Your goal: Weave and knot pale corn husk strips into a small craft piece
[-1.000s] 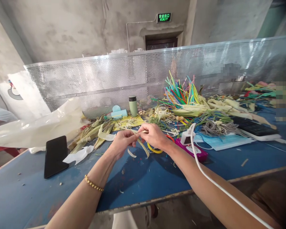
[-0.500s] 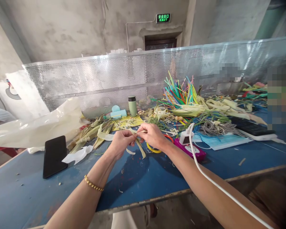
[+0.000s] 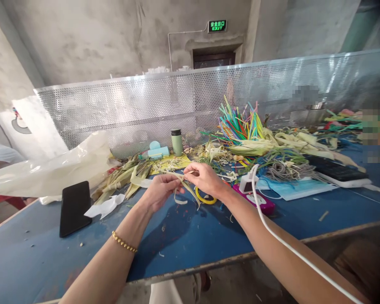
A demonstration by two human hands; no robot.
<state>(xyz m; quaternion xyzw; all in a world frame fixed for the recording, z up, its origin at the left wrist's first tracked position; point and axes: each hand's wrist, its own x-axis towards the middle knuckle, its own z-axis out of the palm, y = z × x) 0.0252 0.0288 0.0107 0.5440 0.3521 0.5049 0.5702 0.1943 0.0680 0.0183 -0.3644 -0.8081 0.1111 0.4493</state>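
From my screen, the left hand and right hand pinch thin pale-green husk-like strips close together above the flat blue tabletop; ends dangle loose, so I judge them unfinished, with dry straw-coloured husks apparently unused

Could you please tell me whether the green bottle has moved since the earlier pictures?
No; the green bottle keeps its place relative to the perforated screen.

We see a shiny, perforated metal screen; glossy plastic sheeting; a rough, matt wall; a smooth plastic socket block — and matt strips, perhaps papery husk.
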